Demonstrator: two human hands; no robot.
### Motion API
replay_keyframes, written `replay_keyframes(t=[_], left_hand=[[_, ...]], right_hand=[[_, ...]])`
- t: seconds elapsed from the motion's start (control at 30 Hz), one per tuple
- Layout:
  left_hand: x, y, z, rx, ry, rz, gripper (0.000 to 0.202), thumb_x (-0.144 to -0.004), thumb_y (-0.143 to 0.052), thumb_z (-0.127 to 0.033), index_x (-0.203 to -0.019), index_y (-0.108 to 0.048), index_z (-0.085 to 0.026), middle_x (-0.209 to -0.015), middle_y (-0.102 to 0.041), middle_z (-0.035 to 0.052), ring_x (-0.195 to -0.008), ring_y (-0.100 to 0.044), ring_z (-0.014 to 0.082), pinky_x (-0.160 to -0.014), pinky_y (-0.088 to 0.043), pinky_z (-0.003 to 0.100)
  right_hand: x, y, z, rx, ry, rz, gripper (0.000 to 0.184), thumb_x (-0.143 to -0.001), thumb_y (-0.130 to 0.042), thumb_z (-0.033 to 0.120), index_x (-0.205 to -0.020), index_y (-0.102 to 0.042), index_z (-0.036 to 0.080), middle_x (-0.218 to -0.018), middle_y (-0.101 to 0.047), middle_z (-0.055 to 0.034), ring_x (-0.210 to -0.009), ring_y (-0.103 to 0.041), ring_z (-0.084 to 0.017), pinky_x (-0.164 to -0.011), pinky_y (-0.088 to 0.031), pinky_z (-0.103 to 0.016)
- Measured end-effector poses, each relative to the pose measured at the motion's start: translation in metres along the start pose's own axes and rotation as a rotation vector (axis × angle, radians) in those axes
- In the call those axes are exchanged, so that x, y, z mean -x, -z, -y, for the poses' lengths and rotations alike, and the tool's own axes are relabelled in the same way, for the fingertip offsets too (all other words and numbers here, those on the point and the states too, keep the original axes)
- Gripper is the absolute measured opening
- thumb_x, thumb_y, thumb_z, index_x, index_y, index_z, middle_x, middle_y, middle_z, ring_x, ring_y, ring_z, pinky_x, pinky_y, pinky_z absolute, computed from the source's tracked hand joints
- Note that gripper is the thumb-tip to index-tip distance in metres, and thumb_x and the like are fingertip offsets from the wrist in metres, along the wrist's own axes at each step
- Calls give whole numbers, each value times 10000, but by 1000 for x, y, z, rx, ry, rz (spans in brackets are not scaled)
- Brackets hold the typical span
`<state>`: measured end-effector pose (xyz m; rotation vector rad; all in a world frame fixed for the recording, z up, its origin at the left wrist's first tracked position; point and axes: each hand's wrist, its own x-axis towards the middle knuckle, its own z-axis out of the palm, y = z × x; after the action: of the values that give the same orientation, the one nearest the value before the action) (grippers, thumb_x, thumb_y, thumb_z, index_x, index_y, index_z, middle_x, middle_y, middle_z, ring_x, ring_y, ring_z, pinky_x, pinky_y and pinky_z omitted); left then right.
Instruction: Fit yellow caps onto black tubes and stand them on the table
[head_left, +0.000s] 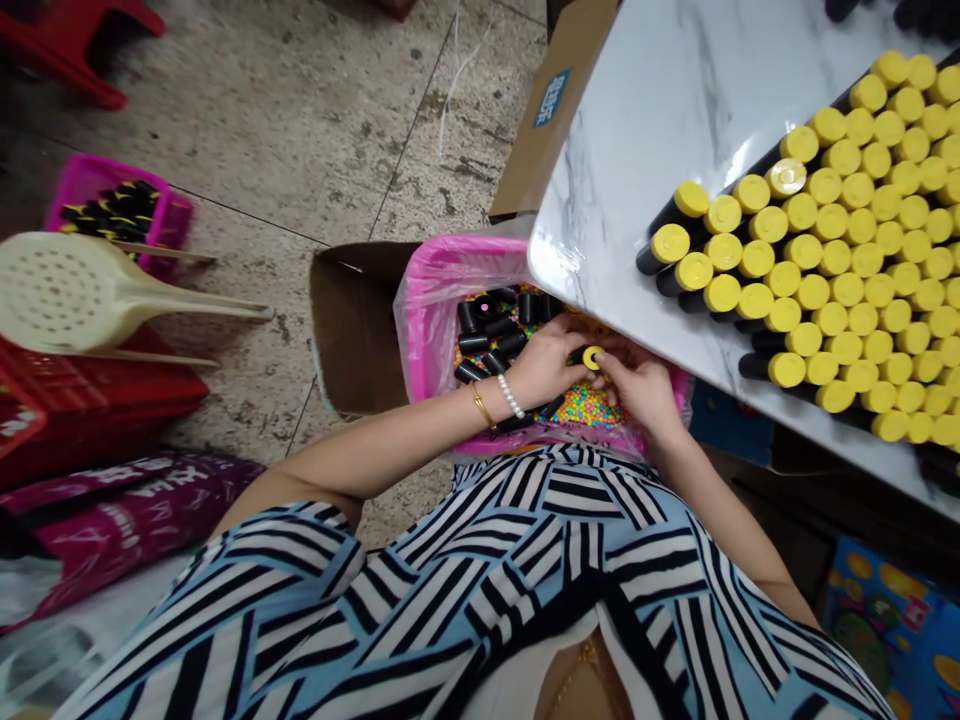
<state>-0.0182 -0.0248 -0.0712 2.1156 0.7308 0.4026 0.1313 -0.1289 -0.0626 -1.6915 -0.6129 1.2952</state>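
My left hand (553, 362), with a pearl bracelet and a gold bangle at the wrist, is closed on a small black tube with a yellow ring-shaped end (592, 358). From the other side, the thumb and fingers of my right hand (641, 390) pinch the same tube at its yellow end. Both hands are above a pink basin (426, 275) lined with clear plastic. In it, loose black cylinders (472, 344) lie on many tiny coloured beads (592, 408). My fingers partly hide the tube.
On the right, a white marbled table (645, 110) bears rows of black tubes with yellow caps (814, 290). An open cardboard box (360, 330) adjoins the basin. At left are a cream stool (60, 290), a pink basket (176, 215) of black-and-yellow pieces and a red crate (112, 400).
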Motion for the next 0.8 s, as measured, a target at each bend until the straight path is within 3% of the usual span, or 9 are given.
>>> replay_keyframes(t=[0.13,0.33,0.47,0.63,0.8], left_hand=[[8,9,-15,43,-59,4,262,-851,-680,-126,-1111,-685,-155,-1081,-726,79,-1023,-690,197,-949,-553,340],[22,41,-43,34,-225,-69,248,-912,-649,-201,-1157,-638,-161,-1091,-738,83,-1020,-699,189,-923,-558,320],[22,71,-56,34,-349,-138,252,-923,-641,-202,-1173,-637,-171,-1104,-733,78,-1063,-679,190,-970,-543,335],[-13,93,-51,3,-348,-281,221,-899,-671,-209,-1119,-682,-194,-1054,-747,55,-1066,-661,203,-976,-519,360],[-47,92,-27,-40,-265,-347,253,-864,-740,-253,-1111,-718,-205,-1035,-763,49,-1002,-677,202,-930,-481,364]], right_hand=[[13,-2,16,-120,12,108,359,-845,-740,436,-1062,-623,176,-588,-650,65,-370,-535,-92,-369,-445,-190],[46,-13,41,-261,55,36,275,-891,-713,405,-1037,-621,191,-557,-626,80,-362,-546,-93,-366,-489,-197],[60,-26,66,-145,249,-21,242,-920,-692,403,-1048,-635,206,-592,-643,63,-407,-592,-109,-402,-517,-223],[32,-38,98,-54,487,-172,203,-920,-694,395,-1021,-648,225,-612,-623,60,-439,-562,-97,-422,-476,-220],[-5,-48,113,-16,532,-263,209,-941,-647,436,-941,-607,231,-532,-547,84,-387,-491,-97,-379,-429,-222]])
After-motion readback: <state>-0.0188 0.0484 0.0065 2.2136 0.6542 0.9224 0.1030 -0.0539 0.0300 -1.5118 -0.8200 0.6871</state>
